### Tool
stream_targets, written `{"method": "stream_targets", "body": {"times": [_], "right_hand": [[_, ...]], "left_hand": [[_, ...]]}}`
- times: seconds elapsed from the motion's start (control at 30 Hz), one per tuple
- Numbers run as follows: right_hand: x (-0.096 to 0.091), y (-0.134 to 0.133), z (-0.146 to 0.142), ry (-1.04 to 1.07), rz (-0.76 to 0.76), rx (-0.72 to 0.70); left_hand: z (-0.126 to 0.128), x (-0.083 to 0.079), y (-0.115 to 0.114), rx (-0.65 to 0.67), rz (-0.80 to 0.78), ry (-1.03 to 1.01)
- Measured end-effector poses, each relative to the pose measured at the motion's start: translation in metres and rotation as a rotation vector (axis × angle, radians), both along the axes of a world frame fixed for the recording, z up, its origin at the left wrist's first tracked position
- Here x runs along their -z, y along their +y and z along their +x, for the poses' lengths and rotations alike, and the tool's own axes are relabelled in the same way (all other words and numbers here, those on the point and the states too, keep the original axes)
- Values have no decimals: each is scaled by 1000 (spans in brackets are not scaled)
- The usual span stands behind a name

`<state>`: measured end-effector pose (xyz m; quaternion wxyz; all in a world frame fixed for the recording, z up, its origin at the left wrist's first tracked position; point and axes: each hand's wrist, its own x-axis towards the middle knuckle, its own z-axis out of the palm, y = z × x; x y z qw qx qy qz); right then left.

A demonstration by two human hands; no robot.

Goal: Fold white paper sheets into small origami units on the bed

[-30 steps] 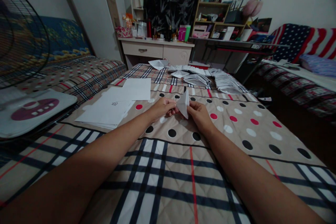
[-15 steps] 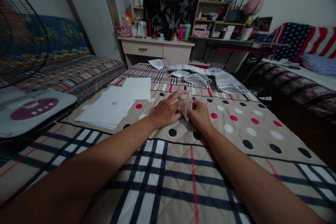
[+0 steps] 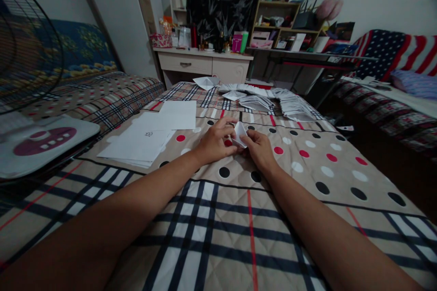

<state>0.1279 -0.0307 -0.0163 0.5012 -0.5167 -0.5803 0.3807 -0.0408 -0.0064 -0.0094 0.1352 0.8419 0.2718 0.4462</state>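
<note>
A small folded piece of white paper (image 3: 239,133) is held between both my hands above the quilted bedspread (image 3: 225,218). My left hand (image 3: 215,142) grips its left side with curled fingers. My right hand (image 3: 260,148) pinches its right side from below. Much of the paper is hidden by my fingers. Flat white sheets (image 3: 146,138) lie on the bedspread to the left of my left hand.
Several folded paper pieces (image 3: 266,100) are piled at the far end of the bed. A fan (image 3: 23,54) and its base (image 3: 41,141) stand at the left. A dresser (image 3: 201,66) and shelves (image 3: 280,22) line the back wall. Another bed (image 3: 392,95) is at the right.
The paper stood taller between my hands a second ago. My left hand spread flat over it, then curled back round it. The paper now looks smaller and more folded.
</note>
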Motion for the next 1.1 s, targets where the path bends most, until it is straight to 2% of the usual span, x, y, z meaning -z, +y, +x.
{"method": "stream_targets", "body": {"times": [0.2,0.3,0.57,0.7,0.87,1.1], "right_hand": [[1,-1,0,53,16,-5],[2,-1,1,45,45,12],[2,2,1,73,152,-7],[4,4,2,97,156,-49],[5,3,2,81,123,-77],[4,1,0,36,108,-104]], "left_hand": [[3,4,7,22,-240,-223],[3,6,9,19,-352,-245],[6,6,12,13,-432,-352],[5,6,13,9,-440,-388],[3,4,12,22,-307,-357],[3,2,10,23,-247,-342]]}}
